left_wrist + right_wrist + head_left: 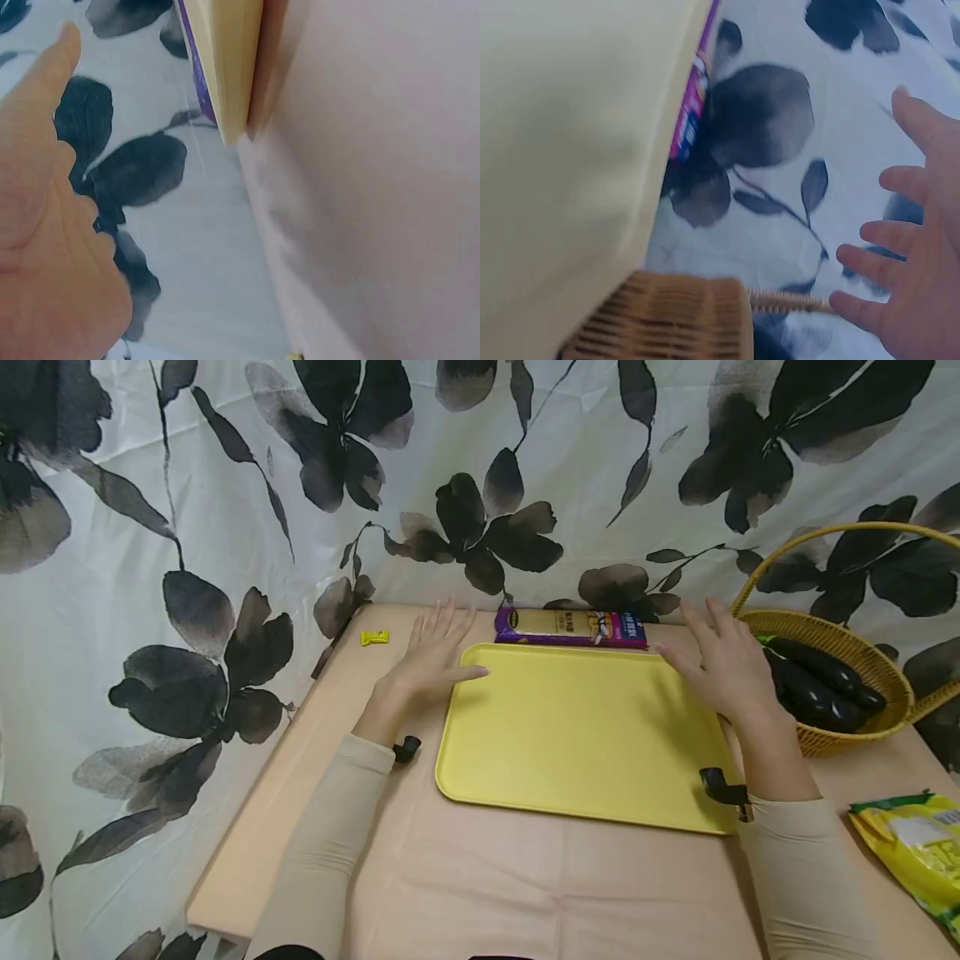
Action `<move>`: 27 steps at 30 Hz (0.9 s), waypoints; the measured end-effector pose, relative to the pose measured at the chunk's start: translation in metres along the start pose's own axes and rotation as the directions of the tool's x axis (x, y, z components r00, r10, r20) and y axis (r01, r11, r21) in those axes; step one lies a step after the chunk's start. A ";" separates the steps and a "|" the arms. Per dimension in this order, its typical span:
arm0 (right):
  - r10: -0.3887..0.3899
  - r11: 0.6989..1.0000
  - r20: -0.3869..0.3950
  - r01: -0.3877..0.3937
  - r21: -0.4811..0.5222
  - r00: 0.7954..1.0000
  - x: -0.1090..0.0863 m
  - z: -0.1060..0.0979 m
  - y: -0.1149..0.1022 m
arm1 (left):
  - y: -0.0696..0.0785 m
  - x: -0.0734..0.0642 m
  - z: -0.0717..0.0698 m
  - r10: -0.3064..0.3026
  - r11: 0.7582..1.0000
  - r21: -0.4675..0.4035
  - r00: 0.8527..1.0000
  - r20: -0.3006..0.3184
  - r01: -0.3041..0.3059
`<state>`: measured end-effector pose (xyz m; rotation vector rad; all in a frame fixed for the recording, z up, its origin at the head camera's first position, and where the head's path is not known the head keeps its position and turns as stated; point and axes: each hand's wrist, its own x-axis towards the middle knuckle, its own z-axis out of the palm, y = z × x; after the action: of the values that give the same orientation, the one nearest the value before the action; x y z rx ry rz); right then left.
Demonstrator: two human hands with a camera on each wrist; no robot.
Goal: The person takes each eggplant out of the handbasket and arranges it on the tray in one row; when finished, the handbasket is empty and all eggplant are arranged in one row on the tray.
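Note:
A yellow rectangular tray (570, 743) lies on the table. My left hand (431, 652) hovers by its far left corner, fingers spread and holding nothing. Above the tray's far right corner is my right hand (723, 668), its fingers also spread and no object in its grasp. Behind the tray's far edge lies a purple packet (570, 628) with a pale middle. In the left wrist view the left hand (60, 225) appears apart from the tray's edge (232, 67). The right wrist view shows the right hand (915, 240) clear of the tray (577, 135) too.
A yellow wicker basket (896, 672) with a tall handle holds dark eggplants (817, 685) at the right. Nearer on that side lies a yellow-green bag (918, 852). A small yellow wrapped piece (374, 637) sits at the far left. A floral curtain (480, 460) hangs behind the table.

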<state>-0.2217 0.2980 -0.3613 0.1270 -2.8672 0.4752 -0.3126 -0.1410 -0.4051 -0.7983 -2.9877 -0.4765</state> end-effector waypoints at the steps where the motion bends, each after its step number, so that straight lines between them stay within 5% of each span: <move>1: 0.012 1.000 -0.012 -0.011 0.013 1.000 -0.001 -0.003 0.004 | -0.004 0.000 0.000 -0.005 1.000 -0.028 1.000 0.015 0.005; 7: 0.104 0.990 -0.041 -0.099 0.104 0.994 -0.008 -0.019 0.030 | -0.029 -0.006 0.003 0.023 0.967 -0.253 0.981 0.194 0.027; 11: 0.132 0.981 -0.023 -0.127 0.145 0.991 -0.013 -0.026 0.044 | -0.041 -0.013 0.006 0.015 0.956 -0.279 0.931 0.365 0.094; 14: 0.144 0.977 0.011 -0.144 0.158 0.990 -0.015 -0.028 0.054 | -0.044 -0.017 0.007 -0.017 0.964 -0.231 0.899 0.438 0.131; 17: 0.149 0.975 0.060 -0.157 0.156 0.987 -0.016 -0.027 0.063 | -0.044 -0.018 0.007 -0.044 0.967 -0.203 0.884 0.465 0.155; 21: 0.155 0.977 0.146 -0.173 0.123 0.977 -0.014 -0.026 0.073 | -0.044 -0.019 0.006 -0.055 0.966 -0.200 0.885 0.463 0.164; 27: 0.194 0.974 0.302 -0.220 0.056 0.933 -0.013 -0.028 0.083 | -0.045 -0.017 0.007 -0.046 0.971 -0.189 0.886 0.461 0.148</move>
<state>-0.2134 0.3858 -0.3642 -0.1014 -3.1702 0.6786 -0.3192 -0.1847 -0.4263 -0.8848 -3.4675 -0.7276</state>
